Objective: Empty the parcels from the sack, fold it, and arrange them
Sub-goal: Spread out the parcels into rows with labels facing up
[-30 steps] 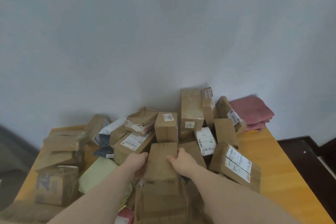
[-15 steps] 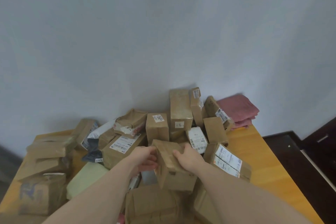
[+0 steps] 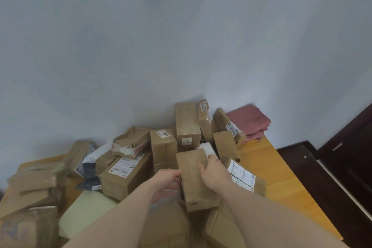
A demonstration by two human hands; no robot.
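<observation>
Both hands hold one brown parcel point(image 3: 194, 177) above the crowded pile on the desk point(image 3: 279, 177); left hand point(image 3: 166, 183) grips its left edge, right hand point(image 3: 214, 173) wraps the right side; folded pink sack point(image 3: 250, 122) sits at the far corner. Risk: setting it down on loose neighbours could topple the upright parcels point(image 3: 187, 125) by the wall; tilted grip may slip.

Head view: single wide-angle camera, worn, facing forward and down.

Looks along both forearms from above and behind; left hand point(image 3: 164, 182) and right hand point(image 3: 214, 175) sit low centre, near the lens, either side of a box point(image 3: 194, 179). Beyond the fingertips: more boxes, then the wall point(image 3: 181, 36), which fills the upper half of the frame. Table point(image 3: 267, 169) edge runs off to the right of the right fingers; dark floor point(image 3: 322, 177) past it. Wide lens bends the edges. No second view, so no overlap to record.
</observation>
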